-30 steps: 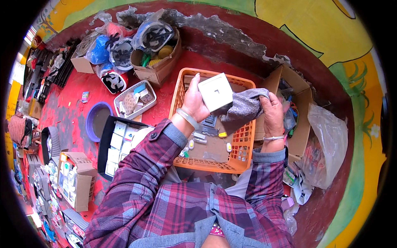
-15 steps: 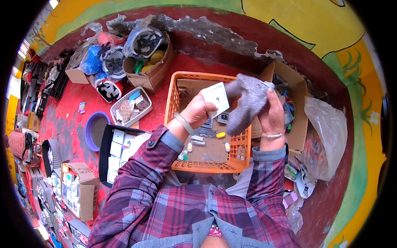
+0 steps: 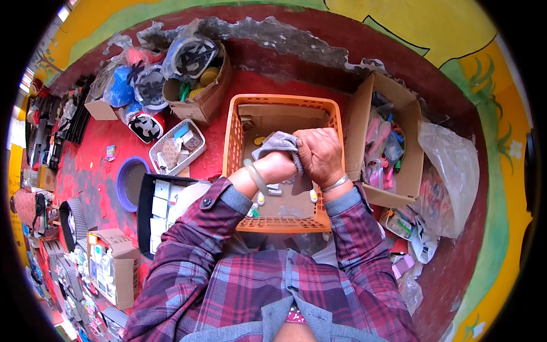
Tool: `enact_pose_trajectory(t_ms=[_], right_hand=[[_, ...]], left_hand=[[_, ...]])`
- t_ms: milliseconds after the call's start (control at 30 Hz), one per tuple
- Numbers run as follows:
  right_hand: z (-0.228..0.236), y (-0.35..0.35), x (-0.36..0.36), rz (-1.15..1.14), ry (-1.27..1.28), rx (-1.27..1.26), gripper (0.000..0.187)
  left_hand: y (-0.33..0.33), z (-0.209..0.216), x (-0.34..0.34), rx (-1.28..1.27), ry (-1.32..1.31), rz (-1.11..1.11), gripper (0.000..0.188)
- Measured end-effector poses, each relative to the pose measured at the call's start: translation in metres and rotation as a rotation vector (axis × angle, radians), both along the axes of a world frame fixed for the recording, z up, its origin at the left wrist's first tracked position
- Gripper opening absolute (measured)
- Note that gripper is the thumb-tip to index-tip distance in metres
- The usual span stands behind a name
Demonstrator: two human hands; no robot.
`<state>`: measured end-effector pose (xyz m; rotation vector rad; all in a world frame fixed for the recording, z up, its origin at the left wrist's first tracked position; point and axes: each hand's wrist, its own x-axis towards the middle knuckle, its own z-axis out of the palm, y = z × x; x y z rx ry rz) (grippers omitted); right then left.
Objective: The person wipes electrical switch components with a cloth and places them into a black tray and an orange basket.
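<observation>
A grey cloth (image 3: 278,142) is bunched between my hands above the orange plastic basket (image 3: 285,98). My right hand (image 3: 320,153) is in a fist on the cloth, part of which hangs below it. My left hand (image 3: 276,169) is closed, its fingers covered by the cloth. The white square switch plate it gripped half a second ago is hidden under the cloth and fingers. On the cardboard at the basket's bottom lie small yellow-and-white pieces (image 3: 313,195) and a yellow piece (image 3: 259,141); other small items are partly behind my hands.
Left of the basket are a white tray (image 3: 192,155) of small items, a purple basin (image 3: 122,195) and a black box (image 3: 143,219) with white square plates. Open cardboard boxes (image 3: 353,131) stand right and back left (image 3: 222,85). A plastic bag (image 3: 453,171) lies far right.
My right hand has moved left and brought the cloth onto my left hand, covering the switch plate. My left hand has moved slightly down and right, and the head view has shifted slightly.
</observation>
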<state>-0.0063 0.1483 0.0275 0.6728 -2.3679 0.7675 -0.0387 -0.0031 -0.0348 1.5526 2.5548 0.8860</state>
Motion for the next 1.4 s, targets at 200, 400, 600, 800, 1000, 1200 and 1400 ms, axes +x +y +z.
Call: enact_pose_trajectory(t_ms=[200, 400, 600, 800, 1000, 1200, 1400], right_hand=[[-0.016, 0.0, -0.005, 0.0, 0.039, -0.145, 0.023], [-0.015, 0.013, -0.006, -0.115, -0.123, -0.088, 0.034], [-0.016, 0.02, -0.008, -0.064, -0.33, -0.318, 0.042], [-0.031, 0.063, -0.026, -0.084, -0.758, -0.517, 0.046], [-0.005, 0.094, -0.019, 0.179, -1.065, -1.601, 0.028], [-0.005, 0.069, -0.013, 0.459, -0.84, -1.531, 0.034], [-0.016, 0.001, -0.013, 0.338, -0.762, -1.38, 0.037]], left_hand=[[-0.006, 0.015, 0.001, 0.111, -0.223, -0.087, 0.026], [-0.009, 0.044, 0.009, 0.513, -1.294, 0.108, 0.032], [-0.016, 0.048, 0.006, 0.579, -1.502, 0.057, 0.04], [-0.031, 0.043, -0.012, 0.073, -1.097, 0.054, 0.051], [-0.036, 0.055, -0.008, 0.626, -1.414, 0.233, 0.053], [-0.027, 0.062, -0.01, 1.209, -1.522, 0.246, 0.043], [-0.003, 0.056, -0.001, 1.265, -1.544, 0.082, 0.061]])
